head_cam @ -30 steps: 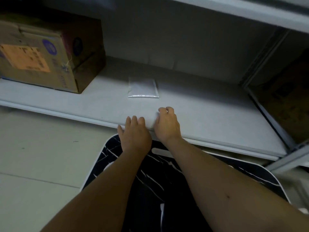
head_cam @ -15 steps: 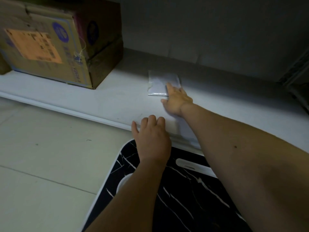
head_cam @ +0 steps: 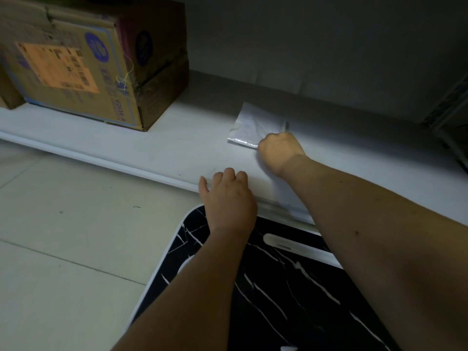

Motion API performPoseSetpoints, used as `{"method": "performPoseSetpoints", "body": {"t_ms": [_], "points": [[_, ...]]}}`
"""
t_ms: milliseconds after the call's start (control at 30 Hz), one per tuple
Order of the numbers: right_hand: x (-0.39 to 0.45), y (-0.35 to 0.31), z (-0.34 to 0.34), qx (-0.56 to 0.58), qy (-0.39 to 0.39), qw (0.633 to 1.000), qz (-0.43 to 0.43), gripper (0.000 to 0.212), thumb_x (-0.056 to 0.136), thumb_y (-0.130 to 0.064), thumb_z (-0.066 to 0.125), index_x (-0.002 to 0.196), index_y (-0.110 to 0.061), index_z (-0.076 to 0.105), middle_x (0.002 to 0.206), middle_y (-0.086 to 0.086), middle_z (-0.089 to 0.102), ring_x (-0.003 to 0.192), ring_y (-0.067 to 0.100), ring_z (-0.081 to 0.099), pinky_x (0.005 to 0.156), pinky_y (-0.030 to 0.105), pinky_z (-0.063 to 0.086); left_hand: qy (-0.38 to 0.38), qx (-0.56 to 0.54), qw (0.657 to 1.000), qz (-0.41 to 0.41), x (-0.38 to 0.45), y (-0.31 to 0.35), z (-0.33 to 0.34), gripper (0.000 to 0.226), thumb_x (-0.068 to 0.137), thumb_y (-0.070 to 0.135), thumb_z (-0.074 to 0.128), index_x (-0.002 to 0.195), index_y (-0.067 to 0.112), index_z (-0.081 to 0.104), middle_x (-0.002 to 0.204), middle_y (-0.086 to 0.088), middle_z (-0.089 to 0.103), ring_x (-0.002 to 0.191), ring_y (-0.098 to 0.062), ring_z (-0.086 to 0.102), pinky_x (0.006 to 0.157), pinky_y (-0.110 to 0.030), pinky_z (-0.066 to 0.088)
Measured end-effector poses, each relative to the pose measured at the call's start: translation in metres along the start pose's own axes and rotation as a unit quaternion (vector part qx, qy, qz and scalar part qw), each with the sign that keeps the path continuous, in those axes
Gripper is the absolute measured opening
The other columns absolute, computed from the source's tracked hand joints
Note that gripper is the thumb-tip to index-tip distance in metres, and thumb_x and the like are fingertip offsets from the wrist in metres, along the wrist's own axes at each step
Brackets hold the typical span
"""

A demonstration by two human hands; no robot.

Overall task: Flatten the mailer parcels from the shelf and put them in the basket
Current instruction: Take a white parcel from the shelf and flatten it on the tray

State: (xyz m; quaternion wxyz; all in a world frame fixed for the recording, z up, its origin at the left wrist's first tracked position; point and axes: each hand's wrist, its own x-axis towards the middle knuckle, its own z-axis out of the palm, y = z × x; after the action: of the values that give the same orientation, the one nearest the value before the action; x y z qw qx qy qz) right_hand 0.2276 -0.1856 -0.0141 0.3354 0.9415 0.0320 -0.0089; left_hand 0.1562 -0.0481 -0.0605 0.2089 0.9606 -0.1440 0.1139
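Observation:
A small white mailer parcel [head_cam: 254,124] lies on the white shelf [head_cam: 152,145], towards its back. My right hand [head_cam: 278,150] is curled round the parcel's near right corner and grips it. My left hand [head_cam: 229,196] rests on the shelf's front edge with its fingers bent over the lip, holding nothing. Below my arms stands the black basket [head_cam: 291,287] with white marble-like streaks and a white rim; my forearms hide much of it.
A large cardboard box [head_cam: 83,57] with an orange label stands on the left of the shelf. A metal shelf post [head_cam: 453,115] rises at the right. Pale floor tiles [head_cam: 63,236] spread at the left.
My right hand reached from the shelf edge to the parcel, laid its fingers on it, then curled round its near corner. The parcel has turned slightly. My left hand stayed on the edge.

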Motion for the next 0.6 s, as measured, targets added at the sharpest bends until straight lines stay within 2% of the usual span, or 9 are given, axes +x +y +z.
{"method": "performPoseSetpoints", "body": {"t_ms": [100,200,300,367,467,533,600], "points": [[-0.032,0.003,-0.007,0.028,0.000,1.000,-0.005,0.027,0.094,-0.007,0.042,0.111,-0.014,0.063,0.112,0.007,0.065,0.100,0.026,0.064,0.072,0.031,0.042,-0.060,0.011,0.998,0.003,-0.007,0.005,-0.011,0.028,0.091,0.011,0.035,0.113,0.018,0.052,0.113,0.000,0.050,0.115,-0.021,0.045,0.114,-0.050,0.019],[-0.073,0.000,-0.013,0.070,-0.006,0.997,-0.008,0.028,0.093,-0.008,0.043,0.113,-0.013,0.062,0.115,0.007,0.064,0.102,0.028,0.064,0.075,0.032,0.045,-0.120,0.024,0.992,0.022,-0.018,0.008,-0.019,0.032,0.090,0.014,0.041,0.121,0.017,0.047,0.122,-0.001,0.048,0.122,-0.021,0.041,0.112,-0.048,0.023],[-0.124,0.000,-0.022,0.088,-0.010,0.996,-0.004,0.027,0.092,-0.006,0.045,0.115,-0.011,0.058,0.115,0.008,0.061,0.097,0.028,0.065,0.067,0.031,0.038,-0.171,0.042,0.983,0.047,-0.037,0.018,-0.040,0.040,0.089,0.016,0.046,0.129,0.015,0.042,0.129,-0.004,0.045,0.122,-0.023,0.043,0.106,-0.044,0.033],[-0.155,0.003,-0.031,0.087,0.000,0.996,0.010,0.026,0.089,-0.003,0.048,0.113,-0.010,0.057,0.112,0.008,0.059,0.091,0.027,0.065,0.064,0.030,0.036,-0.190,0.053,0.978,0.063,-0.049,0.027,-0.057,0.048,0.089,0.016,0.047,0.136,0.013,0.037,0.133,-0.006,0.043,0.120,-0.026,0.047,0.100,-0.042,0.039],[-0.202,0.006,-0.046,0.090,0.027,0.995,0.035,0.021,0.087,-0.004,0.052,0.107,-0.010,0.057,0.103,0.007,0.059,0.082,0.026,0.065,0.060,0.030,0.035,-0.200,0.049,0.975,0.086,-0.074,0.040,-0.084,0.047,0.089,0.014,0.047,0.136,0.012,0.037,0.134,-0.006,0.042,0.116,-0.027,0.050,0.091,-0.041,0.044],[-0.236,0.008,-0.062,0.097,0.062,0.992,0.055,0.014,0.088,-0.009,0.055,0.101,-0.012,0.060,0.096,0.005,0.061,0.075,0.025,0.065,0.056,0.030,0.036,-0.203,0.032,0.975,0.079,-0.100,0.048,-0.103,0.046,0.089,0.012,0.047,0.135,0.012,0.039,0.136,-0.006,0.042,0.116,-0.028,0.050,0.089,-0.041,0.044],[-0.267,0.006,-0.075,0.097,0.060,0.992,0.061,0.012,0.085,-0.014,0.061,0.097,-0.012,0.062,0.091,0.006,0.062,0.070,0.024,0.064,0.054,0.029,0.033,-0.204,0.011,0.976,0.072,-0.124,0.055,-0.118,0.046,0.089,0.011,0.046,0.134,0.011,0.041,0.138,-0.006,0.041,0.116,-0.029,0.050,0.090,-0.042,0.044]]}}
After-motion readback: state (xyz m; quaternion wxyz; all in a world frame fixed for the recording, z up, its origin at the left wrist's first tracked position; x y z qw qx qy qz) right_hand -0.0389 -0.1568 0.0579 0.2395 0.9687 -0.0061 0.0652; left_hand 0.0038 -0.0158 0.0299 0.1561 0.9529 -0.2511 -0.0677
